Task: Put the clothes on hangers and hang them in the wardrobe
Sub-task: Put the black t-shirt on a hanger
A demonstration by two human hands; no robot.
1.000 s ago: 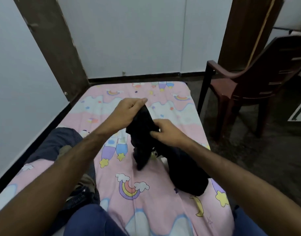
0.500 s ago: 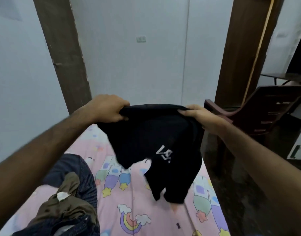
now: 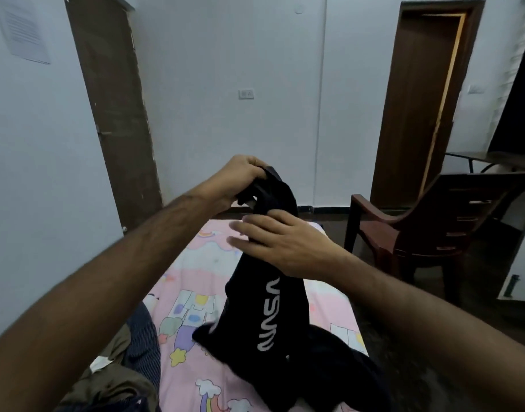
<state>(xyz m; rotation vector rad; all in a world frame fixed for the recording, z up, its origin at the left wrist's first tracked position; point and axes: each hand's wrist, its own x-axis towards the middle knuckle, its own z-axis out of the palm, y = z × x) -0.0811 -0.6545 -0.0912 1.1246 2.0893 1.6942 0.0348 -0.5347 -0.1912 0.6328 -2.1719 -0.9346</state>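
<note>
A black T-shirt (image 3: 264, 310) with white NASA lettering hangs bunched above the bed, its lower end drooping onto the sheet. My left hand (image 3: 240, 178) grips the shirt's top edge, fingers curled round the fabric. Just below it, my right hand (image 3: 282, 242) lies against the front of the shirt with its fingers straight and spread. No hanger is in view, and no wardrobe interior shows.
A bed (image 3: 201, 298) with a pink cartoon sheet lies below. More clothes, olive and dark striped (image 3: 127, 370), are piled at the lower left. A brown plastic chair (image 3: 427, 230) stands right of the bed. Brown doors are on the left (image 3: 112, 93) and right (image 3: 421, 93).
The shirt was lifted off the bed and held spread between both hands. Now it hangs bunched from my left hand, and my right hand has let go and moved in against its front.
</note>
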